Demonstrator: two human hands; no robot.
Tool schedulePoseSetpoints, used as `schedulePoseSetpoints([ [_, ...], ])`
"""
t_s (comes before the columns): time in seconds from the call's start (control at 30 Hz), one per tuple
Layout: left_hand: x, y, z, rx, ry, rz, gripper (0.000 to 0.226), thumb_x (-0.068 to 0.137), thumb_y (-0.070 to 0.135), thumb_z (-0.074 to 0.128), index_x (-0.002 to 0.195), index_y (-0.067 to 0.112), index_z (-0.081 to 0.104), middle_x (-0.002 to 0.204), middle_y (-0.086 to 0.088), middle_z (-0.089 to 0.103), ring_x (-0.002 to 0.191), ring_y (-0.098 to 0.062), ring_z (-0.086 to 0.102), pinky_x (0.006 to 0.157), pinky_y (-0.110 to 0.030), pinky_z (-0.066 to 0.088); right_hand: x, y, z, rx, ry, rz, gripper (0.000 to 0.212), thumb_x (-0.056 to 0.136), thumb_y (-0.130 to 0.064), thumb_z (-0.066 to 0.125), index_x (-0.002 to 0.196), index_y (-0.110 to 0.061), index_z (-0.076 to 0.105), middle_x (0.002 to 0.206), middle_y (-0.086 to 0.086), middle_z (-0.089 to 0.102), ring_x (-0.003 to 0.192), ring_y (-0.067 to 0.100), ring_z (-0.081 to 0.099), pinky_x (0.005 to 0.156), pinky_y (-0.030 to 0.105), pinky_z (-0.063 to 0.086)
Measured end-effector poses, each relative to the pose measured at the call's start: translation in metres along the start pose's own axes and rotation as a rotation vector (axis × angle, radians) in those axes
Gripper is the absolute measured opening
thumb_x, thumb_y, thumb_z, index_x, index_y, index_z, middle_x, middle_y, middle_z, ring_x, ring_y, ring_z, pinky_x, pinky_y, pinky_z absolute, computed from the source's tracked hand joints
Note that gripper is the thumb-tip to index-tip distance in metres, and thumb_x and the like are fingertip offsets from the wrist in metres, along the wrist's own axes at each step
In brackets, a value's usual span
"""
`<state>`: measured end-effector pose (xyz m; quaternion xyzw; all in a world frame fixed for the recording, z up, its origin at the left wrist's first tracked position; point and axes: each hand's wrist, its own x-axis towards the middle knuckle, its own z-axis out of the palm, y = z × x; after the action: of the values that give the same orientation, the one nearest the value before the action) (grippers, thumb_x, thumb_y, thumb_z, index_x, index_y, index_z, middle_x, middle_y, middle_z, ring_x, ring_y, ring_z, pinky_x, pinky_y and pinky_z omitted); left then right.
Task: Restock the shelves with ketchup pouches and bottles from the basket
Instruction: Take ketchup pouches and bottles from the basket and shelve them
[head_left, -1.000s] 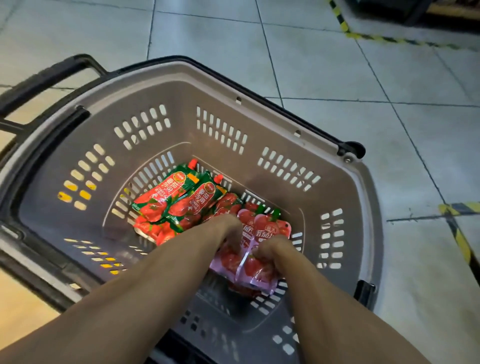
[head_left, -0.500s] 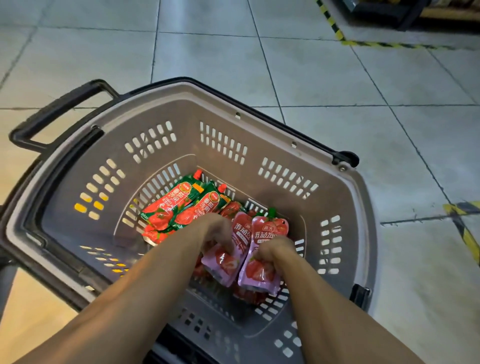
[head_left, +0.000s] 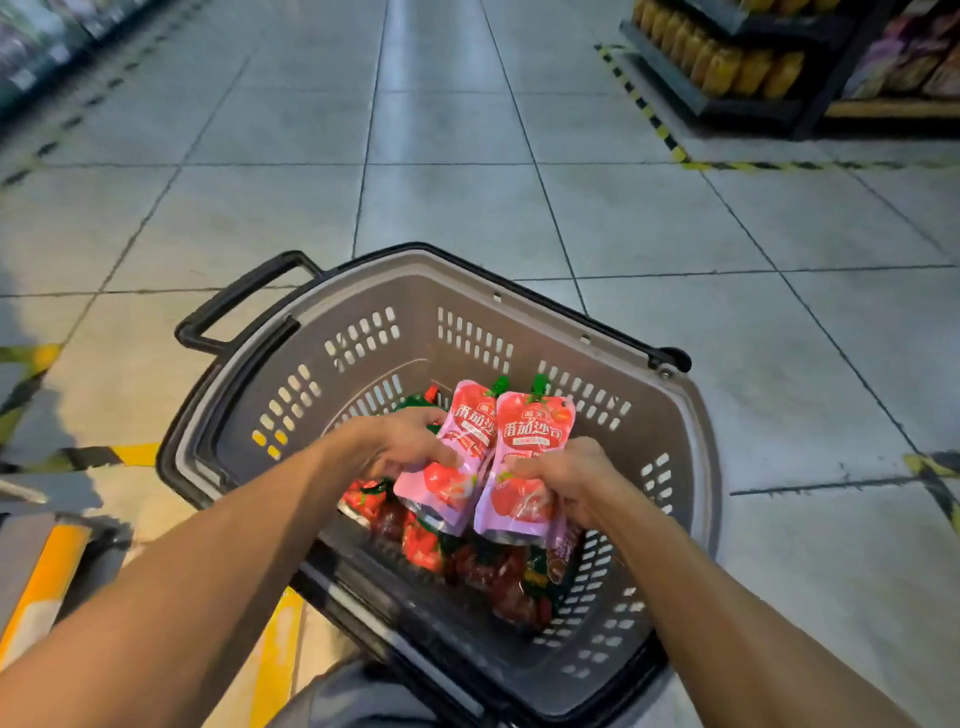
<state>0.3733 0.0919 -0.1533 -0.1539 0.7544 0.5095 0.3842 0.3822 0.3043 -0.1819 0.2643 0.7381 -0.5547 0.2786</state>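
Tiled floor under perforated plastic basket (head_left: 691, 457); hands (head_left: 488, 457) grip glossy pink pouches (head_left: 498, 457).

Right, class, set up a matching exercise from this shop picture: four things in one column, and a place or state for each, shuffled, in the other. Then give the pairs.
Things
1. left pink ketchup pouch
2. right pink ketchup pouch
3. red and green ketchup pouches
4. yellow bottles

Places or states
A. on a low shelf at the far right of the aisle
B. lying on the bottom of the grey basket
C. gripped by the left hand
D. gripped by the right hand

Pairs: 1-C, 2-D, 3-B, 4-A
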Motion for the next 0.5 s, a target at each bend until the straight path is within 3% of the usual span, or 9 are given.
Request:
schedulePoseSetpoints([
  [0.1, -0.054, 0.005, -0.021, -0.234, 0.086, 0.137, 0.042, 0.090, -0.002, 0.067, 0.127, 0.015, 0.056, 0.094, -0.012, 0.077, 0.076, -0.025, 0.075, 0.061, -0.036, 0.062, -0.044, -0.036, -0.005, 0.085, -0.143, -0.163, 0.022, 0.080, -0.001, 0.080, 0.100, -0.007, 0.073, 0.092, 0.011, 0.078, 0.080, 0.027, 0.077, 0.072, 0.040, 0.063],
  [0.2, -0.122, 0.008, -0.041, -0.443, 0.215, 0.292, 0.040, 0.089, 0.000, 0.067, 0.126, 0.015, 0.059, 0.107, -0.017, 0.075, 0.091, -0.033, 0.073, 0.085, -0.049, 0.060, -0.093, -0.072, -0.003, 0.150, -0.264, -0.297, 0.025, 0.084, 0.002, 0.073, 0.107, -0.008, 0.070, 0.095, 0.012, 0.078, 0.085, 0.028, 0.076, 0.075, 0.040, 0.062],
  [0.37, -0.249, -0.010, -0.061, -0.717, 0.411, 0.545, 0.032, 0.089, -0.002, 0.063, 0.118, 0.011, 0.062, 0.102, -0.014, 0.076, 0.080, -0.025, 0.075, 0.062, -0.037, 0.061, -0.173, -0.111, 0.042, 0.186, -0.448, -0.515, 0.030, 0.085, 0.007, 0.068, 0.114, -0.003, 0.068, 0.104, 0.018, 0.076, 0.093, 0.034, 0.074, 0.087, 0.048, 0.059],
  [0.5, -0.334, -0.066, -0.065, -0.772, 0.704, 0.632, 0.041, 0.085, -0.005, 0.064, 0.122, 0.011, 0.062, 0.106, -0.016, 0.074, 0.084, -0.028, 0.070, 0.074, -0.042, 0.061, -0.237, -0.124, 0.104, 0.217, -0.593, -0.653, 0.031, 0.079, 0.005, 0.074, 0.110, -0.002, 0.070, 0.103, 0.018, 0.076, 0.087, 0.031, 0.074, 0.079, 0.042, 0.062],
])
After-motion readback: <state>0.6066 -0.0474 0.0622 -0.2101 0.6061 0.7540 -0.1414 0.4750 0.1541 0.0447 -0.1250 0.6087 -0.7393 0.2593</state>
